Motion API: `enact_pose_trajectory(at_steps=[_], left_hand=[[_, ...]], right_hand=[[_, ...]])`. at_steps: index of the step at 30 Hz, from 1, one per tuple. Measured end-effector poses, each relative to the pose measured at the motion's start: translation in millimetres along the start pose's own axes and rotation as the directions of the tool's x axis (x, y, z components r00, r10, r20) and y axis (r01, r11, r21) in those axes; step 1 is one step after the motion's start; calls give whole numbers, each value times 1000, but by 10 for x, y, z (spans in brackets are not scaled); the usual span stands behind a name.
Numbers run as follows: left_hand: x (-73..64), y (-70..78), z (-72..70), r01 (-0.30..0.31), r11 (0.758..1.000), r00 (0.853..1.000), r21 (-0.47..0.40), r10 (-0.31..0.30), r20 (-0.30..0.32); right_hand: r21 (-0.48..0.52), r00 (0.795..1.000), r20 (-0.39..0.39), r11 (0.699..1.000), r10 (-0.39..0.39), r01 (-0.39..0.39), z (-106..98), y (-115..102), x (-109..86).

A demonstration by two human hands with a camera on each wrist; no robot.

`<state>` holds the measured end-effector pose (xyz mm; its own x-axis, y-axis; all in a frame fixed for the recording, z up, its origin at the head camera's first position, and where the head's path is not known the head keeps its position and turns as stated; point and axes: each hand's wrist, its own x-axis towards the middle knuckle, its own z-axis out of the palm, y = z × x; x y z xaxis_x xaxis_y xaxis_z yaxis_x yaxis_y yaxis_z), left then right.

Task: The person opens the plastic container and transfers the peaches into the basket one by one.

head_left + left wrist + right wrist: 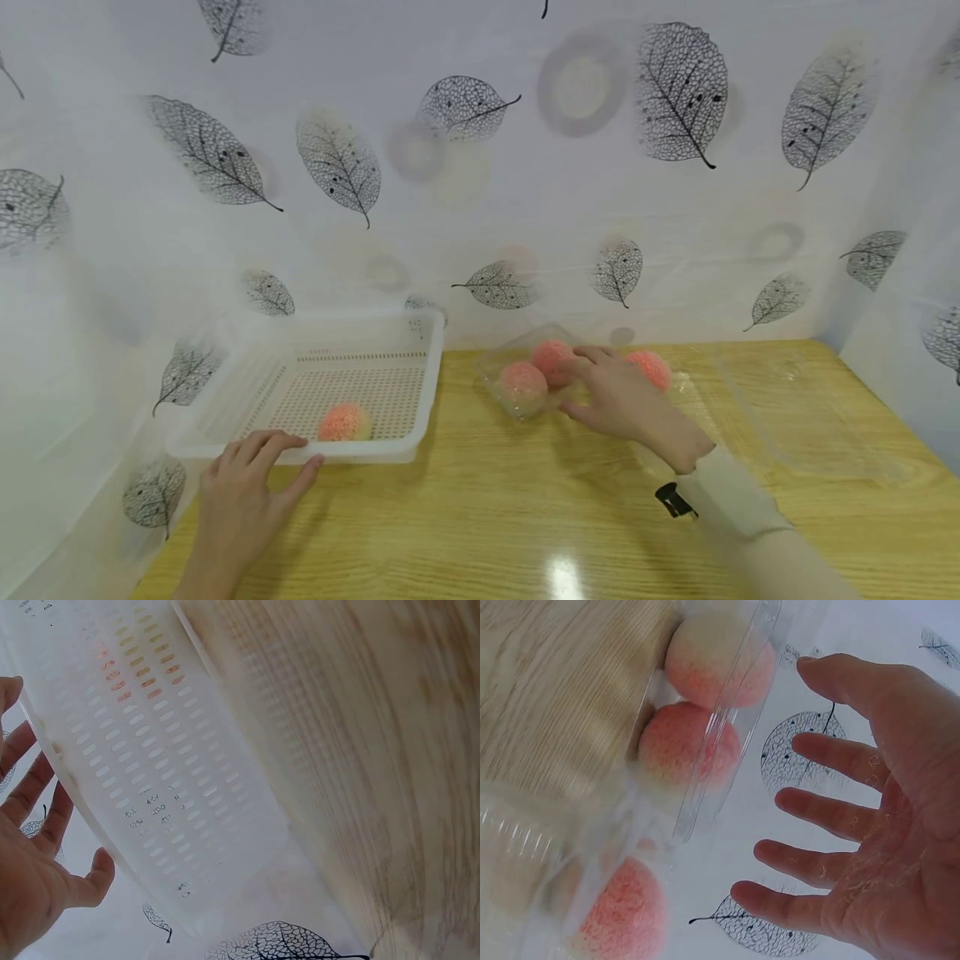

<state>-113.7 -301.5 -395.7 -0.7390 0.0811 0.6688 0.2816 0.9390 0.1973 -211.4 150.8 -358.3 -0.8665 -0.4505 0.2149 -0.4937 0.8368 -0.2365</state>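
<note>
My left hand (pixel 243 492) grips the front rim of a white plastic basket (pixel 429 400), fingers over the edge and thumb outside. Inside it, against the front wall, sits one pink-and-cream peach (pixel 345 422). My right hand (pixel 618 396) hovers with spread fingers by a clear plastic box (pixel 517 408); in the right wrist view its palm (pixel 907 825) holds nothing. Two peaches, a nearer one (pixel 523 383) and a farther one (pixel 553 361), lie in that box. Another peach (pixel 649 370) shows beyond my right hand, seen partly through clear plastic in the right wrist view.
More clear plastic packaging (pixel 802 408) lies flat on the right of the wooden table (pixel 487 517). A white curtain with leaf prints (pixel 480 200) hangs right behind the table and along both sides. A black clip (pixel 675 500) is at my right cuff.
</note>
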Motion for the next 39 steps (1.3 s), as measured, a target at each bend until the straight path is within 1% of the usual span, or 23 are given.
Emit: enact_pose_trajectory(at_steps=[3, 7, 10, 14, 19, 24, 27, 32, 39], left_hand=[[6, 3, -3, 12, 1000, 1000, -4, -12, 7], [8, 7, -4, 14, 1000, 1000, -12, -14, 7], [1, 7, 3, 15, 1000, 1000, -13, -15, 6], [-14, 6, 16, 18, 1000, 1000, -10, -18, 4], [-21, 11, 18, 16, 1000, 1000, -15, -16, 0], [-20, 6, 19, 12, 1000, 1000, -9, -12, -7], [-24, 3, 20, 13, 1000, 1000, -6, -13, -7], [-30, 0, 24, 7, 1000, 1000, -2, -7, -12], [-37, 2, 31, 1, 1000, 1000, -11, -1, -21]], right_hand=[[-12, 1000, -9, 1000, 14, -14, -20, 65, -26], [-66, 999, -10, 997, 37, -38, -68, 147, -64], [-81, 999, -19, 995, 51, -52, -109, 217, -104], [-43, 998, -36, 998, 52, -54, -159, 322, -154], [-41, 998, -22, 997, 65, -66, -195, 462, -203], [-14, 998, -19, 998, 54, -55, -219, 580, -231], [0, 998, -13, 999, 54, -54, -227, 631, -237], [-8, 998, 7, 998, 69, -69, -236, 698, -237], [-13, 997, 32, 997, 76, -76, -194, 761, -228]])
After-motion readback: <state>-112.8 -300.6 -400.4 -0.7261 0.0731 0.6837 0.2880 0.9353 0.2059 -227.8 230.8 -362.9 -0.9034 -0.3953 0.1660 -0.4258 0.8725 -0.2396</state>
